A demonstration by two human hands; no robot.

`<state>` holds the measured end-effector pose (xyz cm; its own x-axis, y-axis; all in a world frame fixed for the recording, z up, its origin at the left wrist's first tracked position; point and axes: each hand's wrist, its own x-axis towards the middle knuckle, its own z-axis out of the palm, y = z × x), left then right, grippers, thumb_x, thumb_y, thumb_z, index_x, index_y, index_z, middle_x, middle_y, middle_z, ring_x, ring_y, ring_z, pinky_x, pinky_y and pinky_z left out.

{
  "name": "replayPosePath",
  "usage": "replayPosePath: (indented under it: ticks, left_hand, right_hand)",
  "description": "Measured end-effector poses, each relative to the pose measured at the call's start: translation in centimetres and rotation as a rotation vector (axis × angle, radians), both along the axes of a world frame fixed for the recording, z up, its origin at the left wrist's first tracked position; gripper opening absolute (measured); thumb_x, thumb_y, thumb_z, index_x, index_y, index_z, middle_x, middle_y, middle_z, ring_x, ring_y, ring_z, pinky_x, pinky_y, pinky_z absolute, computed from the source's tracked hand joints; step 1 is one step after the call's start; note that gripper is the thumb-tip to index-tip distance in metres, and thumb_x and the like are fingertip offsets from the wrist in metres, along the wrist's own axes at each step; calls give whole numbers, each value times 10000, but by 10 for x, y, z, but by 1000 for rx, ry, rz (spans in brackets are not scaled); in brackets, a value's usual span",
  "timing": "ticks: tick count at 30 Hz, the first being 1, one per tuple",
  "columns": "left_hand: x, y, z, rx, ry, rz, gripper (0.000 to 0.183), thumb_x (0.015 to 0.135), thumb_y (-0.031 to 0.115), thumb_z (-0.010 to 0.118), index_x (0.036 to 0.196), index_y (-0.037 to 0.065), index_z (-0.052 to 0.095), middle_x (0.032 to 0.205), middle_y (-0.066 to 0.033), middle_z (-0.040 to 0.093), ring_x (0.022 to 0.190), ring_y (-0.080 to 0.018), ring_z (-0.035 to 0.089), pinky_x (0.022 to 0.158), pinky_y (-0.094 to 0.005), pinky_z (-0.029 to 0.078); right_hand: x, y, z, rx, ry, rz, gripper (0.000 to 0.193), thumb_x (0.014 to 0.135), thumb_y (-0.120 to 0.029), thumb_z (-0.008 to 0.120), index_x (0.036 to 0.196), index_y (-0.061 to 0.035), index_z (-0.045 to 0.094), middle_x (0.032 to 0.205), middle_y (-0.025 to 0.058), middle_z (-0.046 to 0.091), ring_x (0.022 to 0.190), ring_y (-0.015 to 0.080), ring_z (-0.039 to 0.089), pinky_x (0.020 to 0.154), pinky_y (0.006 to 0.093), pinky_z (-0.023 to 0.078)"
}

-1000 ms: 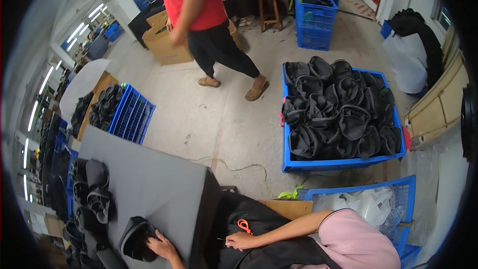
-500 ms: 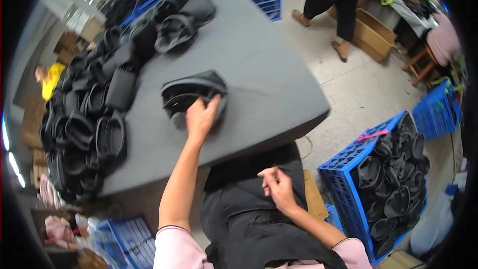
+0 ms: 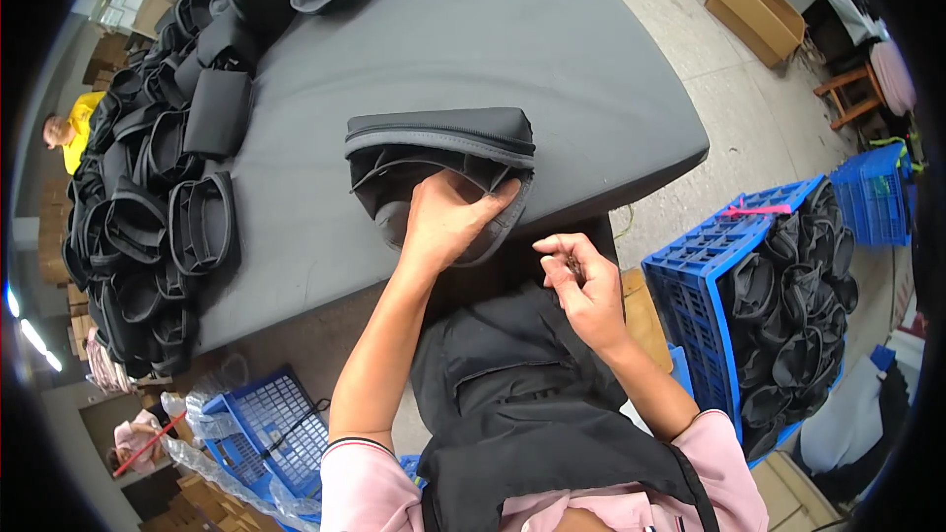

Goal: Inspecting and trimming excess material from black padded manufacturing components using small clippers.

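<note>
My left hand (image 3: 450, 220) grips the near side of a black zippered pouch (image 3: 443, 128), with fingers inside its mouth and the thumb at the right rim. The pouch gapes toward me at the table's near edge; a zip runs along its upper side and dividers show inside. Curled in front of my lap, my right hand (image 3: 589, 291) is apart from the pouch. Something small and dark shows between its fingers, too little of it to name. A black apron (image 3: 522, 365) covers my lap.
Many similar black pouches (image 3: 202, 227) are heaped along the left of the grey-covered table (image 3: 601, 69). A blue crate (image 3: 695, 325) full of black pouches stands at my right, with another blue crate (image 3: 872, 197) beyond. An empty-looking cardboard box (image 3: 754, 15) lies on the floor.
My left hand has drawn the pouch toward me and its mouth now faces me more. The right hand has come up closer to it. The walking person has mostly left the view.
</note>
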<state>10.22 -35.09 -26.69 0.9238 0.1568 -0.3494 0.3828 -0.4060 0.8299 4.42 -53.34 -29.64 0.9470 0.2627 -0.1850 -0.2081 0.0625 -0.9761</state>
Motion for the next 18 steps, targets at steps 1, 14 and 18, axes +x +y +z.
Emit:
replayPosePath:
  ticks: [1,14,18]
  left_hand:
    - [1,1,-1,-21,-12,2,502,681,365,738,945,-53,653,875,-148,687,816,-200,650,753,-310,483]
    - [0,4,5,-12,-7,-30,497,676,353,740,950,-53,655,892,-165,685,846,-223,659,766,-321,488]
    - [2,12,4,4,8,-35,515,671,364,740,954,-57,652,894,-172,683,845,-227,658,768,-322,488]
  right_hand:
    - [-1,4,-2,-78,-137,-69,177,857,-74,610,1019,-12,576,762,24,576,636,84,525,582,220,435]
    - [11,13,1,-261,-361,-53,211,776,-63,669,969,-21,596,836,62,537,676,143,544,603,252,456]
    - [11,7,7,-54,-318,113,257,744,4,675,987,-26,597,818,37,528,670,114,528,589,224,434]
